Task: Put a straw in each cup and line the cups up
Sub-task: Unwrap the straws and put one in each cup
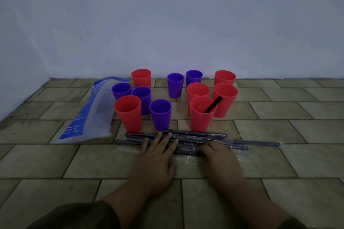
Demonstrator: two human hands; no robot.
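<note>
Several red and purple plastic cups stand upright in a loose cluster on the tiled floor. The nearest red cup holds a black straw that leans to the right. A purple cup and another red cup stand to its left, both without straws. In front of them lies a pile of wrapped black straws. My left hand rests flat on the pile with fingers spread. My right hand lies on the pile's right part, fingers curled down onto the wrapped straws; whether it grips one is hidden.
A clear plastic bag with blue print lies to the left of the cups. A loose clear wrapper lies between my hands. A pale wall rises right behind the cups. The tiled floor stretches out to the right.
</note>
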